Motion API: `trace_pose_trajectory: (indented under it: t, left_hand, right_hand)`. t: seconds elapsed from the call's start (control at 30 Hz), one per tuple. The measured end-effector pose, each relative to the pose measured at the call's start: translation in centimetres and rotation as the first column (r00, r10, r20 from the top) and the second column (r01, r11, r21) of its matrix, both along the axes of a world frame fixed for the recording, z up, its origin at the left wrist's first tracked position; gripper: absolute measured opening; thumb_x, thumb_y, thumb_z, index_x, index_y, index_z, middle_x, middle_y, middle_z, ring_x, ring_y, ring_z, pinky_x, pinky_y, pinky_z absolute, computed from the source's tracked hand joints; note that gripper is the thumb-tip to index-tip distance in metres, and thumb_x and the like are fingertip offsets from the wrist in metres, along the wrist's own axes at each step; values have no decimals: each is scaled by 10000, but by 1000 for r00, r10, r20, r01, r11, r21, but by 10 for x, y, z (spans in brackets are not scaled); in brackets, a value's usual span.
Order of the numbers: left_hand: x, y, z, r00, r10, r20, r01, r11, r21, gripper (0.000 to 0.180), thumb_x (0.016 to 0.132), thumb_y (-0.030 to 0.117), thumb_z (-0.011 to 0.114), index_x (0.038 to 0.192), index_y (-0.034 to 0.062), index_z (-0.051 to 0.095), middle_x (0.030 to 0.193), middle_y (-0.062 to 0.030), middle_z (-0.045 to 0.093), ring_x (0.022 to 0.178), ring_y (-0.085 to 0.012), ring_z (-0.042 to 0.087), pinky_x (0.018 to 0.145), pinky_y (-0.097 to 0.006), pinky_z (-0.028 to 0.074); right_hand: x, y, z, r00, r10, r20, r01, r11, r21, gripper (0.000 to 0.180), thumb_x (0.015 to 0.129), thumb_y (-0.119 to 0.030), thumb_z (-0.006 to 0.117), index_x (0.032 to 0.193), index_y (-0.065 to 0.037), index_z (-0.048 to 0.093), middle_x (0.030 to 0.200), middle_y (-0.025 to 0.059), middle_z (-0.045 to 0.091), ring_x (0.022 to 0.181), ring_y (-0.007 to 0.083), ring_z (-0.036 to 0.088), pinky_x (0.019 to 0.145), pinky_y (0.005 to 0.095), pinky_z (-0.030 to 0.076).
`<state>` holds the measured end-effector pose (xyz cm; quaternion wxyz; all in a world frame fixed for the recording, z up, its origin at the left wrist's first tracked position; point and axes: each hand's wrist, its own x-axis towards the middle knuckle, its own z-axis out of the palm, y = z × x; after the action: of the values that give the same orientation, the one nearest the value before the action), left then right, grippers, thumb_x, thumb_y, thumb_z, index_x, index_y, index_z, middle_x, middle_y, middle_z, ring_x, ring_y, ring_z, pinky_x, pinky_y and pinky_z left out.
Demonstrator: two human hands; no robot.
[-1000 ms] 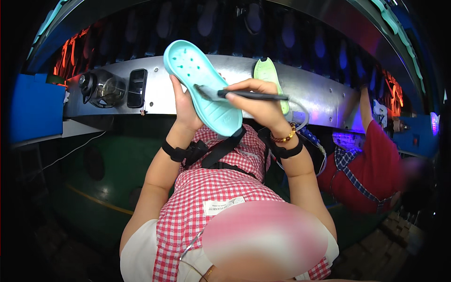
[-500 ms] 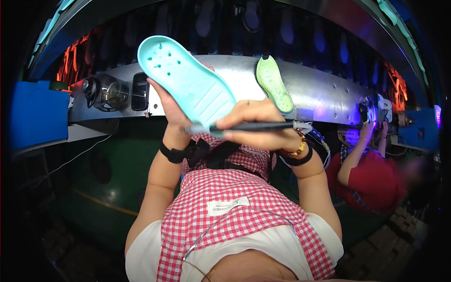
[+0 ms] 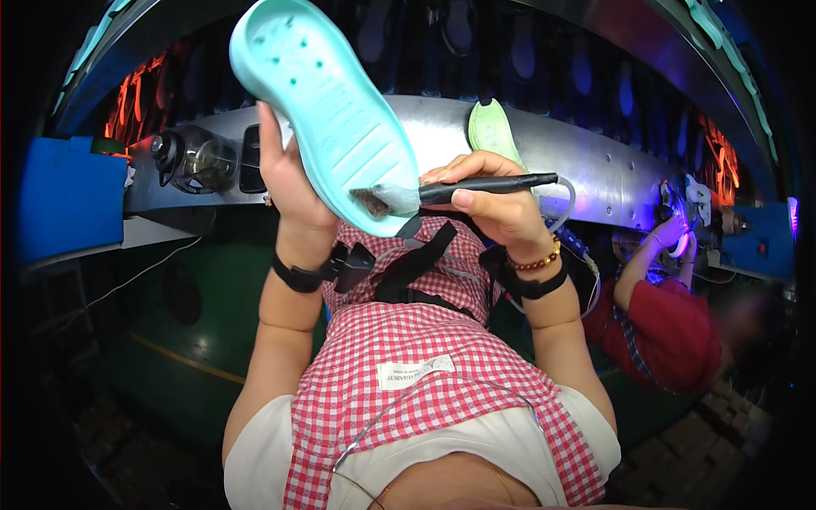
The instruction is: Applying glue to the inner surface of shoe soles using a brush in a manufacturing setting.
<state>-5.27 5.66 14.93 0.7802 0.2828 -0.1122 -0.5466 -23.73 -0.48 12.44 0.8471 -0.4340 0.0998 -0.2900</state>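
Observation:
My left hand [image 3: 287,183] grips a turquoise shoe sole [image 3: 327,106] from behind, holding it tilted up with its flat side facing me. My right hand [image 3: 497,200] is closed on a black brush [image 3: 463,191] with a cable at its end. The brush's wet grey tip touches the lower end of the sole. Both wrists wear dark bands, and the right one also has a bead bracelet.
A light green sole [image 3: 493,132] lies on the metal conveyor ledge [image 3: 595,170] behind my hands. A round metal fitting [image 3: 191,157] sits at the left, beside a blue box [image 3: 68,200]. A co-worker in a red shirt [image 3: 671,327] reaches toward the ledge at the right.
I have raised the turquoise sole higher and further left. The brush tip has slid down to the sole's lower end. The co-worker's arm has shifted at the right.

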Motion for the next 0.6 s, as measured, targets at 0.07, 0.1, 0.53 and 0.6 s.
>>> trace_pose_trajectory:
  t: [0.07,0.1,0.53,0.6]
  left_hand:
    - [-15,6,1,982,-159,-97,133,964,-232,713,851,560,241,1286,-2,283,1233,-194,414,1090,-351,448,954,-447,339]
    - [-23,7,-2,955,-193,-228,121,948,-295,719,853,555,231,1284,-17,277,1233,-201,412,1102,-365,436,961,-480,325]
    - [-16,2,-13,970,-173,-171,148,978,-147,592,854,469,338,1263,42,362,1248,-193,410,1114,-377,422,943,-558,288]
    - [-13,3,-12,979,-157,-132,136,979,-154,549,857,418,377,1232,18,386,1185,-188,462,1051,-344,478,917,-509,345]
  right_hand:
    - [6,10,1,997,-56,55,44,977,207,168,802,5,530,963,49,508,972,172,573,913,239,574,847,398,475]
    - [9,16,3,996,-92,21,84,964,250,162,799,-2,539,951,48,520,963,162,580,904,213,578,833,354,478]
    - [-3,7,32,987,-107,-118,40,885,-464,175,726,14,615,900,3,626,876,86,626,785,110,580,701,217,464]
    - [-5,-1,36,952,-269,-146,180,878,-444,172,727,11,613,899,3,628,873,84,630,752,110,584,694,216,469]
